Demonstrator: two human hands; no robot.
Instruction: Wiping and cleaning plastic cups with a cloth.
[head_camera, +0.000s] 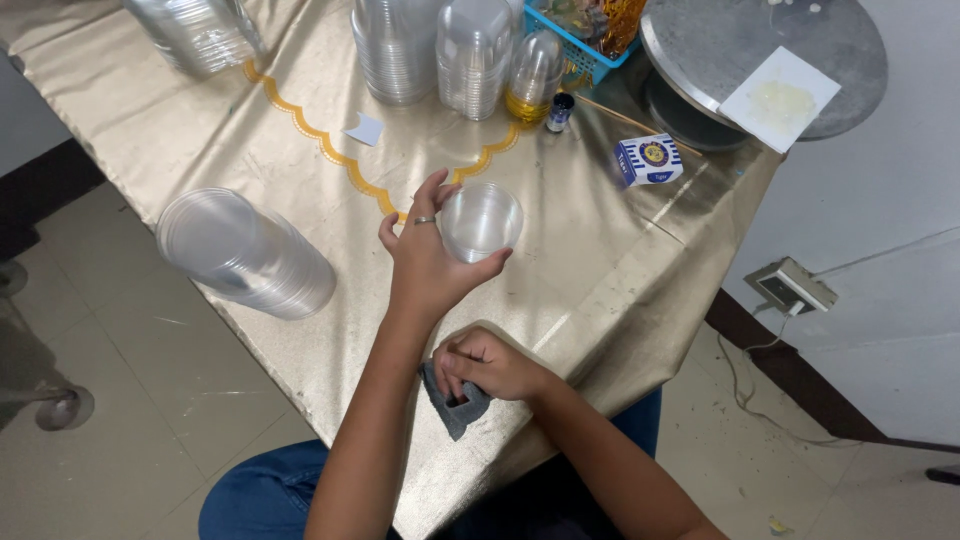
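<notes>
now we have the left hand lifted over the gold tablecloth, fingers curled around a clear plastic cup, thumb under its far side, the cup held just off the cloth. our right hand sits nearer to us than the cup, low at the table edge, fingers bunched tight on a small grey cloth. to the left of the cup lies a stack of clear lids on its side; beyond the cup stand more stacked clear containers, and off to its right a small blue and white box. we judge this as the wiping step, cup ready, cloth not yet touching it. the next move calls for bringing cloth and cup together while the grip on the thin plastic stays gentle.
</notes>
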